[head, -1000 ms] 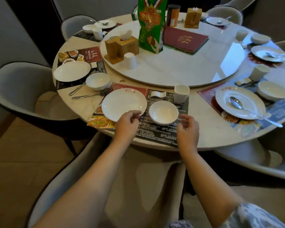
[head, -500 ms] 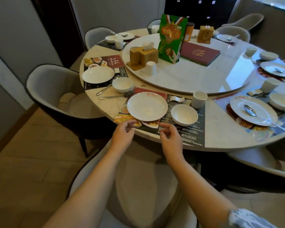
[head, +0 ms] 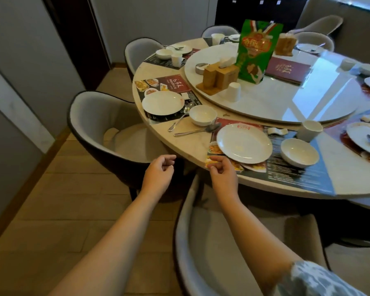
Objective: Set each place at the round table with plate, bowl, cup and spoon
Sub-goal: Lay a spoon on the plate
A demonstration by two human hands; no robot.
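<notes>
The nearest place has a white plate (head: 244, 143), a white bowl (head: 299, 152) and a white cup (head: 311, 130) on a printed placemat (head: 291, 169). To its left lie two spoons (head: 195, 131), beside another bowl (head: 203, 114) and plate (head: 162, 102) on a second placemat. My left hand (head: 158, 174) hangs off the table edge, loosely curled and holding nothing. My right hand (head: 222, 171) sits at the near corner of the nearest placemat, fingers bent, holding nothing.
The round table (head: 186, 144) carries a lazy Susan (head: 276, 103) with a green bag (head: 256, 50), a wooden tissue holder (head: 219, 75) and a red menu (head: 286, 68). Grey chairs (head: 98, 124) ring the table; one chair back (head: 188, 221) is just below my right arm.
Both hands have drawn back from the plate and placemat toward the table edge. The view has swung left, bringing the left neighbouring place and chair into the middle.
</notes>
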